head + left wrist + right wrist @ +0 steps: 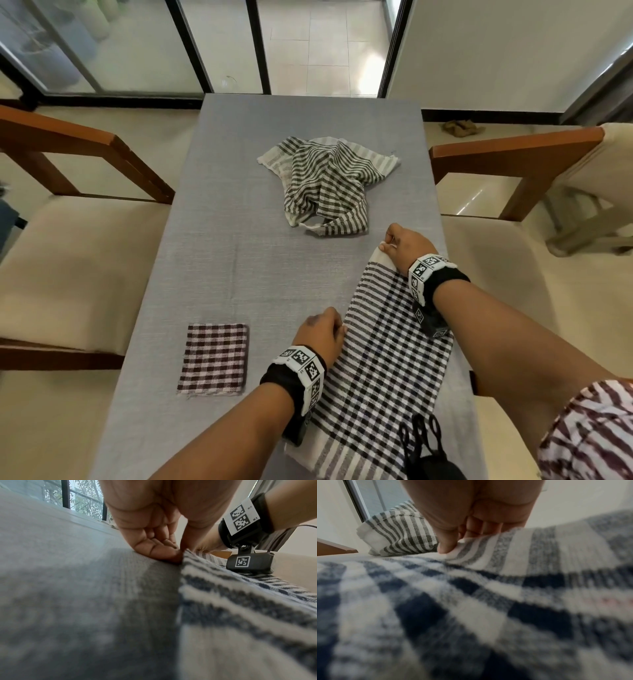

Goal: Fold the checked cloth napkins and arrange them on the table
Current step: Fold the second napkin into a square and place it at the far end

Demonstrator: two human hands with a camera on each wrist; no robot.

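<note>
A navy-and-white checked napkin (380, 370) lies spread flat at the near right of the grey table (239, 274). My left hand (325, 329) pinches its left edge midway along; in the left wrist view its thumb and fingers (164, 553) meet at the cloth's edge (188, 555). My right hand (400, 243) pinches the far white corner; the right wrist view shows the thumb (447, 545) on that corner (471, 550). A folded maroon checked napkin (214, 358) lies at the near left. A crumpled grey-striped napkin (329, 181) sits at the centre.
Wooden chairs with beige cushions stand to the left (68, 260) and right (513, 171) of the table. A glass door with black frames (260, 48) is beyond the far end. A black strap (424, 452) lies on the napkin's near edge.
</note>
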